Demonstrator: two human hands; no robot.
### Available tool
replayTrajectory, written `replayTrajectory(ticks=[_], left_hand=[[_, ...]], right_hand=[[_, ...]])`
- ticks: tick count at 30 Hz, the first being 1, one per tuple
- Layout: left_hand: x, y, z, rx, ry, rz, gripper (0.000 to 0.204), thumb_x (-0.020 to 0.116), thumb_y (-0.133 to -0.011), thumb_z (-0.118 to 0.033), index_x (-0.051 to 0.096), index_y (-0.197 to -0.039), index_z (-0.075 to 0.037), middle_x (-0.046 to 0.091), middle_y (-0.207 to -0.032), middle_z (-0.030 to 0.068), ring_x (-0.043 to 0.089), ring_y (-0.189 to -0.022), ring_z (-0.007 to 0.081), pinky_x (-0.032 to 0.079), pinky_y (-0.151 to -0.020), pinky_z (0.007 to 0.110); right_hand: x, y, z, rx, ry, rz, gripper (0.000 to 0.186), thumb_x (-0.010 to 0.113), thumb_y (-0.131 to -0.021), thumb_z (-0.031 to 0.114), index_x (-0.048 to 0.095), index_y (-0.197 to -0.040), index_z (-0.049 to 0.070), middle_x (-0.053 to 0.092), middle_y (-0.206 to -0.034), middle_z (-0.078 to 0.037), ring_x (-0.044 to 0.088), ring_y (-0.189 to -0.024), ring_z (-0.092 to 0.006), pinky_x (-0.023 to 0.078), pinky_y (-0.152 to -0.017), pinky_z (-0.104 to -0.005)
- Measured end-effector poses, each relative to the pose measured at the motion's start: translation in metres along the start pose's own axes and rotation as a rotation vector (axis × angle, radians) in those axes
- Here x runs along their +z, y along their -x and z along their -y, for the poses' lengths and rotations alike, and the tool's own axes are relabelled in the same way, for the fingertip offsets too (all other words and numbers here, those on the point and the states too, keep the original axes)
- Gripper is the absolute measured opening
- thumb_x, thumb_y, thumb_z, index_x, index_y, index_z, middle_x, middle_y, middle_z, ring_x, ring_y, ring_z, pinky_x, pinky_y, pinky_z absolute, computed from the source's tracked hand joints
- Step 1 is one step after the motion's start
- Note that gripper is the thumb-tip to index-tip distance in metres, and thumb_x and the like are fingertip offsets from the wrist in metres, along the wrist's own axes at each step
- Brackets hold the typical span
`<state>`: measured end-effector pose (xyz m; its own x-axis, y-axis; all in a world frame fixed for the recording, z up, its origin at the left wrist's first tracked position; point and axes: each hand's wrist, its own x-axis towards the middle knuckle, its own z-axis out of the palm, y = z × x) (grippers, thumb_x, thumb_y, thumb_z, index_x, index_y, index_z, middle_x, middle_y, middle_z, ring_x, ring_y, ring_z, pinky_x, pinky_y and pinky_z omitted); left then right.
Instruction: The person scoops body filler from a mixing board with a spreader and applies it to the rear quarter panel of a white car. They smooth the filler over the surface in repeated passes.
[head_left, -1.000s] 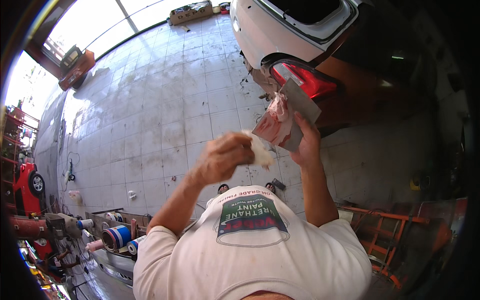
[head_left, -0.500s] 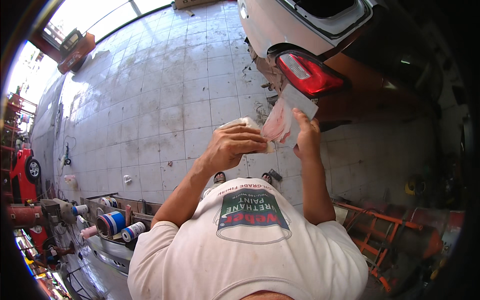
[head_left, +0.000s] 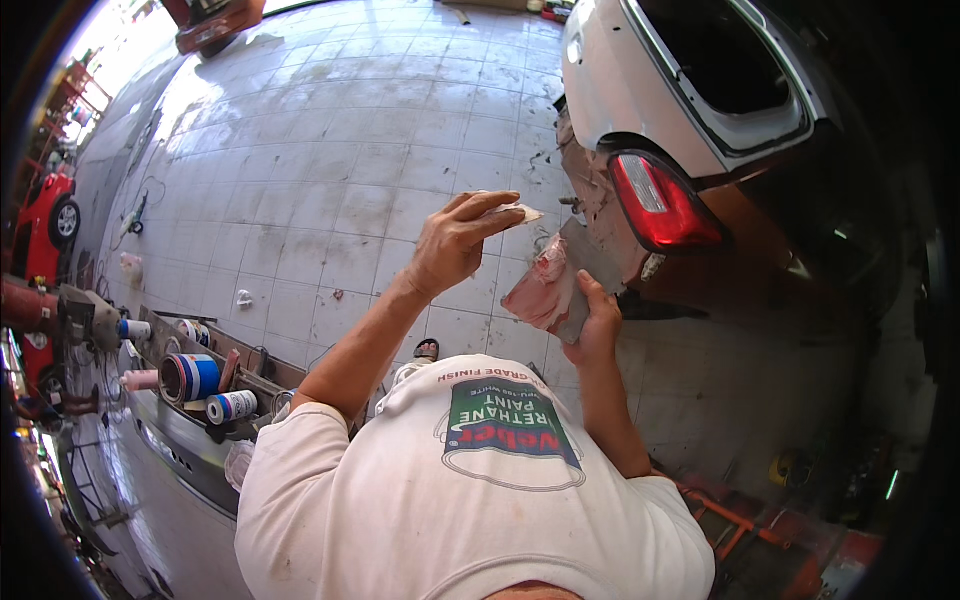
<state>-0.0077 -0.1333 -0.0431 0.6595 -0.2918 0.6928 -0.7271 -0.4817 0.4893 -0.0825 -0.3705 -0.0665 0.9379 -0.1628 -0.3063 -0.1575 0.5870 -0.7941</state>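
Observation:
My left hand (head_left: pixel 452 242) is closed on a thin, pale putty spreader (head_left: pixel 528 213), whose edge pokes out past my fingertips. The rest of the spreader is hidden by my fingers. My right hand (head_left: pixel 597 312) grips a flat grey board (head_left: pixel 598 262) by its near edge, thumb on top. Pink putty (head_left: pixel 535 297) is smeared over the board's left side, with a thicker lump (head_left: pixel 550 258) near its far edge. The spreader is held above and left of the board, apart from it.
At the upper right stands a white car (head_left: pixel 640 90) with a red tail light (head_left: pixel 665 200). Paint cans (head_left: pixel 190 377) sit in a trough-like grey part (head_left: pixel 185 445) at the lower left. A red car (head_left: pixel 50 225) is farther left. Tiled floor (head_left: pixel 350 150) spreads ahead.
My left hand has lifted away from the board, and the spreader is now apart from it. The board has tilted and dropped slightly. The view has turned, shifting the white car right.

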Motion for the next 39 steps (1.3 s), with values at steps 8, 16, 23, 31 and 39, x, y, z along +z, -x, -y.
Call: replayTrajectory(ticks=[8, 16, 23, 31, 39], left_hand=[[-0.039, 0.044, -0.044, 0.018, -0.100, 0.247, 0.041, 0.077, -0.082, 0.001, 0.089, -0.109, -0.027, 0.082, -0.122, -0.0101, 0.074, -0.116, 0.0163, 0.063, -0.096, 0.035], [-0.008, 0.032, -0.106, -0.130, -0.054, -0.246, 0.041, 0.072, -0.080, 0.009, 0.087, -0.106, -0.019, 0.084, -0.114, -0.0056, 0.077, -0.115, 0.0176, 0.064, -0.090, 0.035], [0.025, 0.128, -0.181, -0.320, -0.145, -0.098, 0.031, 0.077, -0.087, -0.001, 0.086, -0.106, -0.023, 0.085, -0.113, -0.0068, 0.077, -0.118, 0.0172, 0.059, -0.104, 0.039], [-0.005, 0.064, -0.239, 0.045, -0.011, -0.418, 0.042, 0.075, -0.093, -0.001, 0.079, -0.132, -0.015, 0.069, -0.151, 0.0023, 0.065, -0.138, 0.0278, 0.056, -0.115, 0.045], [-0.016, 0.183, -0.171, -0.233, -0.350, -0.078, 0.032, 0.073, -0.089, 0.003, 0.079, -0.116, -0.013, 0.072, -0.127, 0.0025, 0.072, -0.118, 0.0236, 0.066, -0.090, 0.038]], right_hand=[[-0.038, -0.071, 0.033, 0.172, -0.215, 0.243, 0.039, 0.062, -0.109, 0.029, 0.069, -0.136, 0.002, 0.073, -0.137, -0.013, 0.070, -0.129, -0.0285, 0.055, -0.112, -0.0460], [-0.001, -0.015, 0.059, -0.288, 1.059, 0.372, 0.064, 0.069, -0.109, 0.038, 0.060, -0.149, -0.011, 0.059, -0.153, -0.030, 0.063, -0.137, -0.0355, 0.048, -0.116, -0.0463], [-0.025, -0.083, 0.016, -0.144, 0.650, 0.476, 0.058, 0.062, -0.112, 0.036, 0.062, -0.150, -0.007, 0.052, -0.161, -0.025, 0.061, -0.140, -0.0348, 0.052, -0.115, -0.0471], [0.007, -0.004, 0.044, 0.605, -0.074, 0.634, 0.049, 0.061, -0.111, 0.032, 0.061, -0.148, -0.001, 0.067, -0.142, -0.020, 0.067, -0.127, -0.0316, 0.056, -0.113, -0.0472], [-0.017, 0.023, 0.013, 0.394, -0.224, 0.785, 0.057, 0.067, -0.107, 0.030, 0.058, -0.153, -0.003, 0.067, -0.149, -0.015, 0.065, -0.135, -0.0288, 0.055, -0.112, -0.0492]])
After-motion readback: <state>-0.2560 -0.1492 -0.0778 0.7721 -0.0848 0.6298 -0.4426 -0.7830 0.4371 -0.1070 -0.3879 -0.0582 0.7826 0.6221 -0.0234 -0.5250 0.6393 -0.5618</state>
